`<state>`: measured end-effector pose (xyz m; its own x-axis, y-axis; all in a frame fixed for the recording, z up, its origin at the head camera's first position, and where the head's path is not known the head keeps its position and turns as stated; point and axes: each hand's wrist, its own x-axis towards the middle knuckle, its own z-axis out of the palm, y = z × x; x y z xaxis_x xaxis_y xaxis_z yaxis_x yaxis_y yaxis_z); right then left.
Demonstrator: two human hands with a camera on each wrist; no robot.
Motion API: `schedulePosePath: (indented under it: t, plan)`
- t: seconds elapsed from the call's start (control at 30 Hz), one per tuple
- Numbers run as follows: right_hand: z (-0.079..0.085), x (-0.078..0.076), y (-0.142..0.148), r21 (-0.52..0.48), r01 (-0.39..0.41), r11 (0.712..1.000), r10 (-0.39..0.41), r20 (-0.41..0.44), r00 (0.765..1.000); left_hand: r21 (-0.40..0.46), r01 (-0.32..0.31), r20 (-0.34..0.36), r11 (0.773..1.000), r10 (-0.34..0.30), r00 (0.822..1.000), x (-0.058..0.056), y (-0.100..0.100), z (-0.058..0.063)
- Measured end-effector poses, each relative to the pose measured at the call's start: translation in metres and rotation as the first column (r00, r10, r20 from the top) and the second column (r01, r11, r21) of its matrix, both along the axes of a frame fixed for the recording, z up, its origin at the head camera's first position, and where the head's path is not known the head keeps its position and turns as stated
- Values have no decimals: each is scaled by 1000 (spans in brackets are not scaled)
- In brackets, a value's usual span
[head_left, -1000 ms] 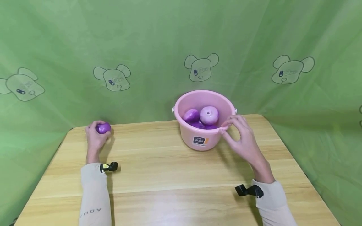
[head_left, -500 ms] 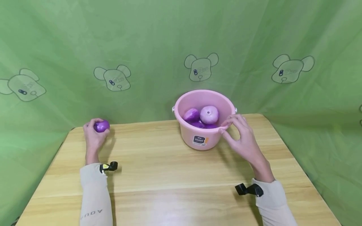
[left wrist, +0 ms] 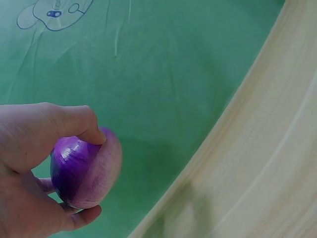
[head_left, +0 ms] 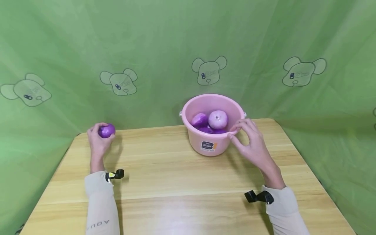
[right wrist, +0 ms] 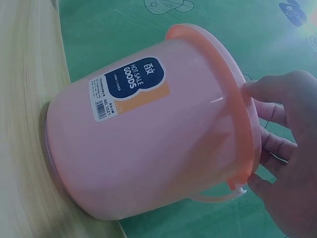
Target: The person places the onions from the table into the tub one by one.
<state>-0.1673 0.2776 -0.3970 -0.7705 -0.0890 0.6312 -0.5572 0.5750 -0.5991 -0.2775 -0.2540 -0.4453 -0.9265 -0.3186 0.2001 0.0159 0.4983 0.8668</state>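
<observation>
My left hand (head_left: 98, 142) grips a purple onion (head_left: 107, 131) at the table's back left. In the left wrist view this onion (left wrist: 99, 173) is glossy, part deep purple and part pale, pinched between thumb and fingers; it looks raised off the table. My right hand (head_left: 255, 148) pinches the near right rim of a pink bucket (head_left: 194, 140), thumb outside and fingers over the edge. Several more onions lie in the bucket, a pale one (head_left: 218, 120) on top beside a purple one (head_left: 199, 120). The lower ones are partly hidden by the wall.
The bucket stands upright on a wooden table (head_left: 158, 176), near its back edge. A white handle (right wrist: 218, 197) hangs at its side in the right wrist view. Green cloth (head_left: 158, 49) with mouse-head drawings hangs behind and at both sides.
My left hand has shifted very slightly upward in the head view with the onion in it. My right hand stays on the bucket rim, and the bucket has not visibly moved.
</observation>
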Motion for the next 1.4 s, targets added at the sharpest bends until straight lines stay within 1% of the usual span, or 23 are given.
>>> schedulePosePath:
  t: [0.2, 0.4, 0.57, 0.83, 1.03, 1.2, 1.4]
  plan:
    - [-1, 0, -1, 2, -2, 1000, 2, 3, 1000, -6, -16, -37, 1000, 15, 999, 4, 2, 4]
    - [0, 0, -1, 1, -2, 1000, 2, 1, 1000, -3, -29, -61, 1000, 29, 998, 6, 5, 14]
    - [3, -1, 2, 7, -2, 1000, 2, -11, 1000, 23, -18, -83, 1000, 20, 996, 7, 8, 19]
    - [3, 0, 1, 8, -9, 1000, 9, -7, 1000, 19, -20, -95, 1000, 22, 995, 12, 8, 25]
    - [1, 2, -1, -3, 2, 1000, -1, 11, 1000, 10, 3, -123, 1000, -2, 992, 15, 10, 30]
    - [1, 2, -1, -1, 0, 1000, 0, 12, 1000, 34, 20, -156, 999, -14, 988, 18, 13, 36]
    - [2, -1, -3, -4, -4, 1000, 4, 12, 1000, 60, 47, -206, 997, -33, 978, 21, 15, 42]
